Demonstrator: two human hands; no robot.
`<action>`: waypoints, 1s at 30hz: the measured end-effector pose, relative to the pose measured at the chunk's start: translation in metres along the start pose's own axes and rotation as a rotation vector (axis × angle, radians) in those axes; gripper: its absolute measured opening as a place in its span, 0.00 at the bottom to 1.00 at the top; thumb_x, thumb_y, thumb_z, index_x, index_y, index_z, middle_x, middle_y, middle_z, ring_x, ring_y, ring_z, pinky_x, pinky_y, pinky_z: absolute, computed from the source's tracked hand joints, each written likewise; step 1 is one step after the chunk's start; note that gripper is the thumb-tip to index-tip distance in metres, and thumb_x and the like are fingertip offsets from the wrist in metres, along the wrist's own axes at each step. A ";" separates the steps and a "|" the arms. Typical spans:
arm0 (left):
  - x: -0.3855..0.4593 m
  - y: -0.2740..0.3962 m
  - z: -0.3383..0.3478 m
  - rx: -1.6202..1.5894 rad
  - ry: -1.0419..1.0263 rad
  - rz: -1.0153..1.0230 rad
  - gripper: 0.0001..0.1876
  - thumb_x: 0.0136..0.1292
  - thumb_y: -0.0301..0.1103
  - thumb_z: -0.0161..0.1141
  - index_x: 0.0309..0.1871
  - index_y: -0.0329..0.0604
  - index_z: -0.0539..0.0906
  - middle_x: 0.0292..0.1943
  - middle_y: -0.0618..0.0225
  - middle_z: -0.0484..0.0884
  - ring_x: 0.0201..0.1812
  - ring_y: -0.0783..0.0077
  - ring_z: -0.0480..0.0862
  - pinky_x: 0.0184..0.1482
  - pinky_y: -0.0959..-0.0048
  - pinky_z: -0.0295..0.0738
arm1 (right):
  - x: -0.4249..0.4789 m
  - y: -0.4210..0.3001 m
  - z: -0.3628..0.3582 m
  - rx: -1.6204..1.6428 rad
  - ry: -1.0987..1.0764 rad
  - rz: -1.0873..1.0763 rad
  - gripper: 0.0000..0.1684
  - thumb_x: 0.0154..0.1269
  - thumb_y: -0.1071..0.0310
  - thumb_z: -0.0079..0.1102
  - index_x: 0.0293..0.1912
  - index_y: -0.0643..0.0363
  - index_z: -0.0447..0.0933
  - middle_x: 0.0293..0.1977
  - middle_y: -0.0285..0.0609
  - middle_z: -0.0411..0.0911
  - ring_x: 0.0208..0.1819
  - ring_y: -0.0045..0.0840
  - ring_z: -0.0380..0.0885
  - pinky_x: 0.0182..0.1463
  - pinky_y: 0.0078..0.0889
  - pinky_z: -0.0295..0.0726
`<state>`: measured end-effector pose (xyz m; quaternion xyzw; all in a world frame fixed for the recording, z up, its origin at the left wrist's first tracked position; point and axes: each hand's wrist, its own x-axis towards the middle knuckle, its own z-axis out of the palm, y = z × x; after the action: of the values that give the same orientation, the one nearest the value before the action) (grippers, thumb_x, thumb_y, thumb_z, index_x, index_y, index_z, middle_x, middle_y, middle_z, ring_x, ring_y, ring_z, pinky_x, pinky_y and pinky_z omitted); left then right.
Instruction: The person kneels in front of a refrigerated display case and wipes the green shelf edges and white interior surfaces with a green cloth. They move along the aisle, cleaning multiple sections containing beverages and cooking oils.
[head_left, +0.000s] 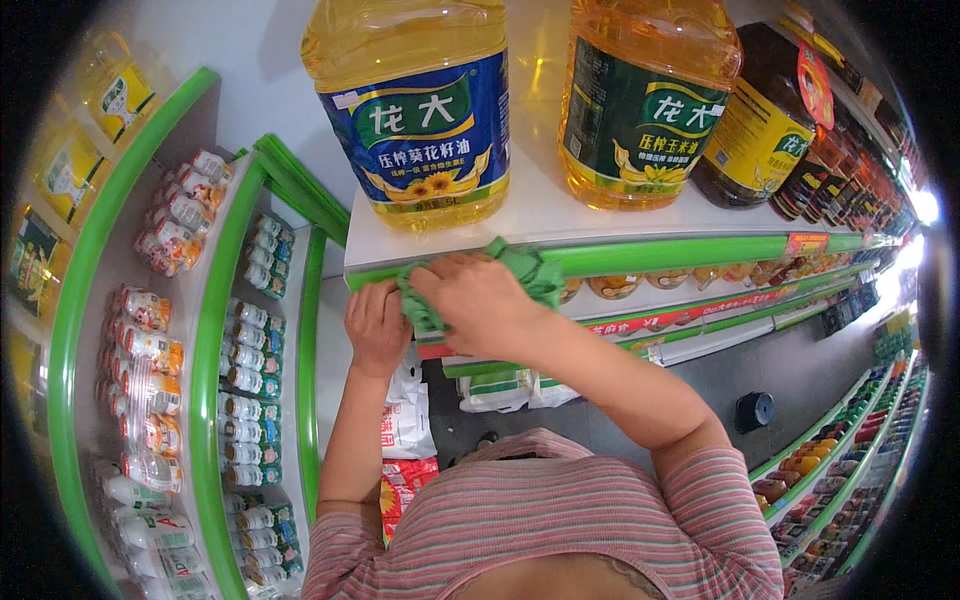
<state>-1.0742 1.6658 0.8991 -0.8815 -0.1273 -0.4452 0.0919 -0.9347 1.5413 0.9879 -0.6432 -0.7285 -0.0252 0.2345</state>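
My right hand (471, 300) presses a bunched green cloth (529, 271) against the front edge of a white shelf (544, 221), near its left corner. Part of the cloth bulges out on both sides of the fingers. Close beside it, my left hand (377, 326) rests with bent fingers at the shelf's green edge strip (645, 255); whether it grips the strip or the cloth is hidden. Just behind my hands stands a large bottle of yellow cooking oil (420, 142) with a blue label. Another oil bottle (645, 127) with a dark green label is to its right.
A dark bottle (757, 127) and several smaller bottles (832, 180) continue along the shelf. Green-edged shelves at left hold packs of small bottles (150, 375) and cans (251, 352). White bags (405, 420) lie below my left arm. A dark stool (754, 412) stands on the aisle floor.
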 end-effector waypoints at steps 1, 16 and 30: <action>0.000 0.000 0.000 0.007 -0.013 0.003 0.10 0.55 0.33 0.64 0.37 0.41 0.75 0.40 0.60 0.79 0.38 0.55 0.78 0.40 0.62 0.72 | -0.007 0.005 -0.008 0.003 -0.050 0.027 0.28 0.35 0.73 0.68 0.43 0.59 0.72 0.37 0.46 0.75 0.44 0.43 0.77 0.46 0.43 0.76; 0.016 0.011 -0.012 -0.042 -0.059 -0.098 0.31 0.49 0.34 0.69 0.59 0.42 0.74 0.54 0.61 0.73 0.47 0.60 0.79 0.46 0.64 0.74 | -0.030 0.071 -0.080 -0.256 -0.077 0.246 0.21 0.46 0.71 0.59 0.45 0.59 0.79 0.37 0.53 0.80 0.42 0.46 0.79 0.47 0.44 0.78; 0.014 0.015 -0.011 -0.066 -0.069 -0.187 0.31 0.48 0.30 0.70 0.59 0.42 0.74 0.53 0.57 0.73 0.51 0.51 0.76 0.51 0.58 0.72 | -0.005 0.036 -0.039 -0.157 -0.110 0.179 0.18 0.42 0.74 0.60 0.39 0.59 0.78 0.34 0.50 0.80 0.41 0.42 0.80 0.42 0.44 0.79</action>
<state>-1.0698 1.6505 0.9166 -0.8832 -0.1976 -0.4251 0.0163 -0.8881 1.5301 1.0115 -0.7225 -0.6756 -0.0258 0.1447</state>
